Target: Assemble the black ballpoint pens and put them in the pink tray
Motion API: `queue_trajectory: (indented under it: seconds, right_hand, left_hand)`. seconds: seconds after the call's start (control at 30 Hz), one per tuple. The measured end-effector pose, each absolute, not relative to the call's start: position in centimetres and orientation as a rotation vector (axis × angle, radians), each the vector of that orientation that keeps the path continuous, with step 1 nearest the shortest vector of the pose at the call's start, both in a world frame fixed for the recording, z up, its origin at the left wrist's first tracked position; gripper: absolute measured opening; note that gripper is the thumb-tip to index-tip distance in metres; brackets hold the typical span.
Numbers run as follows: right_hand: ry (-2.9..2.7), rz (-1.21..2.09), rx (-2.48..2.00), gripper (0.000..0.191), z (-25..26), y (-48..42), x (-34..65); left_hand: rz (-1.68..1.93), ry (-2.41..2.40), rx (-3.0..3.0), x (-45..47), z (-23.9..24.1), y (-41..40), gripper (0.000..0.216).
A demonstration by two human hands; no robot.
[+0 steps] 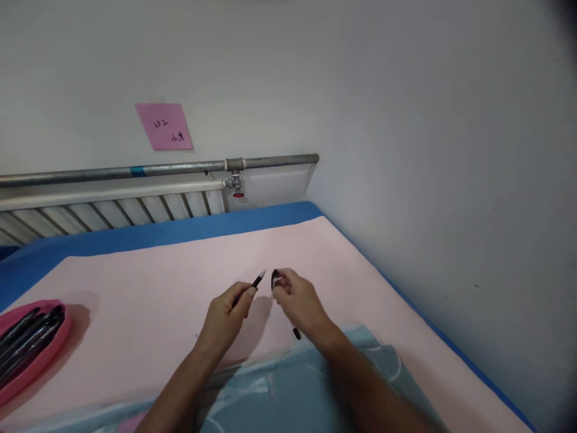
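My left hand is closed around a black pen, its pointed metallic tip bare and angled up to the right. Just right of that tip, apart from it, my right hand pinches a small dark, shiny piece that looks like a pen cap. A short black pen-like end shows beneath my right hand; whether it joins the held piece is hidden. Both hands are above the pink tabletop cover.
A pink basket with several dark pens stands at the left. Light blue patterned cloth covers the near edge. Behind the table are a radiator and a pipe; a wall rises at the right.
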State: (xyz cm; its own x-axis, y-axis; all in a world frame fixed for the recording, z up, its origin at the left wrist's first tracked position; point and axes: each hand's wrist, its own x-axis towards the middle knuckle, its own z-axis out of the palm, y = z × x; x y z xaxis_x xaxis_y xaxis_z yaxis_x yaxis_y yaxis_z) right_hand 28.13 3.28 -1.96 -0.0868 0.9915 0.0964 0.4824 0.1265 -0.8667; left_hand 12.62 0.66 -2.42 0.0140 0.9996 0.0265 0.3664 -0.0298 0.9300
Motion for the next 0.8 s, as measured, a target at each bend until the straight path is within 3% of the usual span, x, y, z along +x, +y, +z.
queue_trajectory:
  seconds: [0.1,0.23,0.8]
  right_hand:
    - [-1.147,1.212,-1.131,0.006,-1.25,3.93,28.61]
    - [-0.86,1.314,-0.908,0.011,-1.07,4.05,28.41]
    - [-1.209,1.468,-1.006,0.007,-1.33,3.17,27.78]
  left_hand:
    - [1.009,1.398,1.443,12.81,-2.67,0.68,0.035]
    - [0.956,1.345,1.431,13.07,-2.54,0.51,0.034]
    - [0.93,1.275,1.382,13.32,-2.46,0.38,0.031]
